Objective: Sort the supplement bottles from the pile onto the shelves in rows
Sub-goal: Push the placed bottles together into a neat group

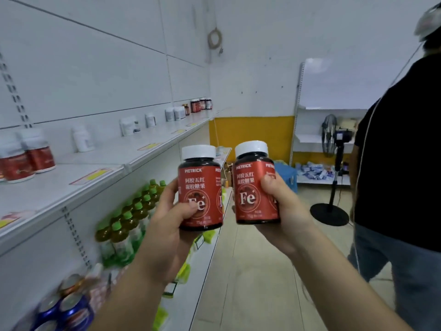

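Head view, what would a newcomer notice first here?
Mid-frame, the left hand grips the left Fe bottle and the right hand the right Fe bottle, both red with white caps. Similar red bottles stand on the upper shelf at far left, green-capped bottles below. A person in black stands at right.

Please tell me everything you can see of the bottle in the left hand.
The bottle is dark and glossy, plastic by its look, with a white cap and a red label showing PIETRICK, Chinese characters and a large Fe. It is closed, nearly upright, held in the air beside the shelves. The left hand grips its lower half, thumb across the label.
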Demonstrator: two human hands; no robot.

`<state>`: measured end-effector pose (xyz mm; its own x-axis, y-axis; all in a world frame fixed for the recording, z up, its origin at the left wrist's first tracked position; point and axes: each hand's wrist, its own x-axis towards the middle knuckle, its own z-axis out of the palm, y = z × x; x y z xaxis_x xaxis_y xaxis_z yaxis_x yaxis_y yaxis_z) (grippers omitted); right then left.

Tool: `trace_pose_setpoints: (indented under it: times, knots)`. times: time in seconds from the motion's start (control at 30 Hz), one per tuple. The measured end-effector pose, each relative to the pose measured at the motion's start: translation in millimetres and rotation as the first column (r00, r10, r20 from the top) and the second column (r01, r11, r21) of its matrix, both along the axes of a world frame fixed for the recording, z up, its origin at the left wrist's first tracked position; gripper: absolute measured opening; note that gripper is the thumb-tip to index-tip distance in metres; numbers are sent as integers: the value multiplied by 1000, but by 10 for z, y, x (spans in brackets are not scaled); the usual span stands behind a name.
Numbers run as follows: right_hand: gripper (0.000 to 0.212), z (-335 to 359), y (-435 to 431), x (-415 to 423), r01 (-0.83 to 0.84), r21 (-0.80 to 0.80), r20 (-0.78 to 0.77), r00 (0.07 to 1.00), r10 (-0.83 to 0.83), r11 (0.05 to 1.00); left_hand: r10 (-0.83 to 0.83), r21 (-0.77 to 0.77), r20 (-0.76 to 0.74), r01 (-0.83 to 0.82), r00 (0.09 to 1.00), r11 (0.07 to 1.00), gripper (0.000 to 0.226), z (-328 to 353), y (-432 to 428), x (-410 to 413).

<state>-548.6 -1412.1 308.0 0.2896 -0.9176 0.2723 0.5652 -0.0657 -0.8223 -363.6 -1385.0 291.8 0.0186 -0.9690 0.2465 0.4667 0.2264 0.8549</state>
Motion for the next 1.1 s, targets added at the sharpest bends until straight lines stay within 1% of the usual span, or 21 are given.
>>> trace_pose_setpoints:
  times: [0.03, 0.1, 0.17, 0.23, 0.3, 0.37, 0.43, 0.57, 0.67, 0.8, 0.93, 1.1]
  knots:
    - [55, 31, -179, -96, -1, 4, 3, 1000, 1, 1000, -1, 3, 0, 1, 1000, 1000, 63, 15, -172, -103]
    - [59, 64, -544, -267, -3, 89, 46, 999, -1, 996, 4, 11, -2, -4, 1000, 1000, 63, 42, -478, -275]
    - [56, 89, -863, -394, -15, 170, 70, 998, 3, 985, 20, 11, -8, -20, 1000, 1000, 62, 63, -753, -393]
    - [52, 93, -1154, -466, -29, 172, 60, 998, 19, 985, 26, 16, -2, -26, 1000, 1000, 62, 65, -1024, -466]
    - [54, 87, -1418, -499, -20, 114, 6, 1000, 19, 993, 24, 26, 1, -24, 1000, 999, 65, 59, -1298, -517]
    - [50, 66, -1703, -501, 24, 18, -75, 997, -22, 1000, 18, 36, 3, -19, 1000, 999, 67, 40, -1594, -543]
    - [50, 40, -2038, -477, 68, -49, -122, 990, -73, 996, 11, 37, 0, -11, 1000, 999, 68, 13, -1919, -530]
    - [58, 13, -2839, -368, 134, -122, -177, 972, -154, 983, 21, 18, 42, -22, 999, 1000, 66, -43, -2707, -422]
    - [54, 16, -3557, -236, 169, -190, -236, 948, -212, 967, 30, -1, 72, -30, 997, 1000, 66, -73, -3395, -312]
    - [57, 106, -4517, -98, 201, -240, -299, 916, -269, 950, 44, -8, 79, -43, 996, 999, 78, 12, -4371, -211]
    - [56, 275, -5374, -104, 229, -297, -358, 873, -331, 927, 42, -21, 88, -40, 995, 999, 70, 194, -5303, -201]
    - [65, 342, -6413, -261, 227, -280, -363, 875, -322, 933, 60, -7, 83, -59, 995, 998, 63, 253, -6381, -324]
